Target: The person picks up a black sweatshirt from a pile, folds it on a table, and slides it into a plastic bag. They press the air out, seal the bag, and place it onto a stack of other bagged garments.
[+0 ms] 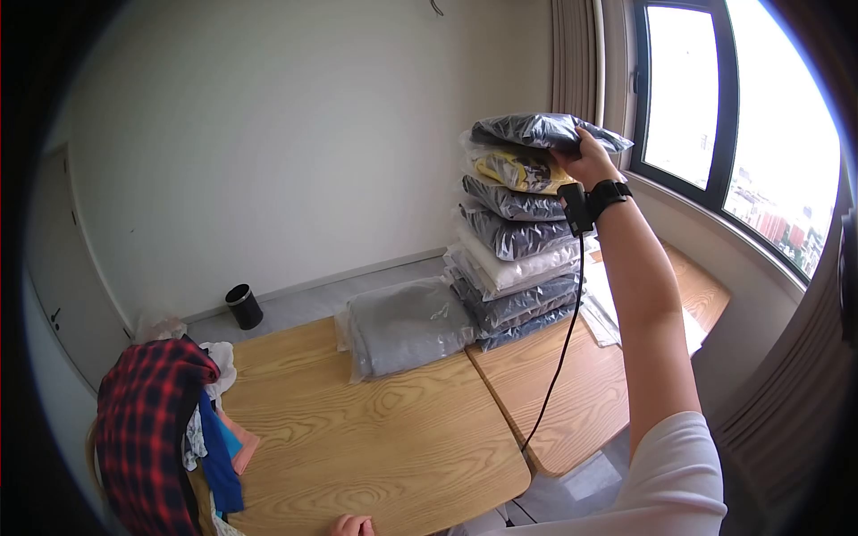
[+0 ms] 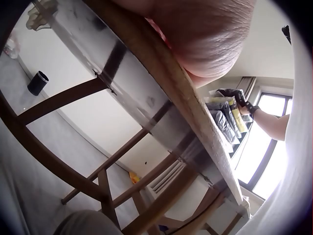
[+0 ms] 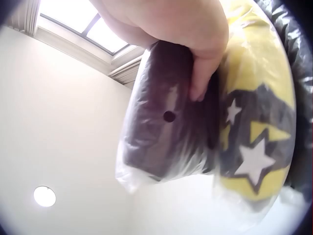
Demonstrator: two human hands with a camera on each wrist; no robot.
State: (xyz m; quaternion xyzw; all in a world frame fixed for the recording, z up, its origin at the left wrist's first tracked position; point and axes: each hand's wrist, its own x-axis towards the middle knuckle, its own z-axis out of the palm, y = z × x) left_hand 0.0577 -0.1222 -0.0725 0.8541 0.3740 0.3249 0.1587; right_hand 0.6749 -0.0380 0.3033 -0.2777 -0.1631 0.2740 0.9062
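My right hand (image 1: 590,161) grips the near edge of a dark folded garment in a clear plastic bag (image 1: 536,131), at the top of a tall stack. In the right wrist view, the thumb and palm of the right hand (image 3: 171,24) curl over this bagged garment (image 3: 151,112), which has a round dark hole in its bag. Right beneath it comes a yellow bagged garment with stars (image 1: 518,170). My left hand (image 1: 353,525) rests at the table's front edge with nothing in it; most of it lies outside the head view.
A bagged grey bundle (image 1: 407,326) lies left of the stack on the wooden table (image 1: 357,429). At the left are a red checked shirt (image 1: 147,420) and other loose clothes. A black cable (image 1: 559,375) hangs from my right wrist. Behind stands a black bin (image 1: 243,306).
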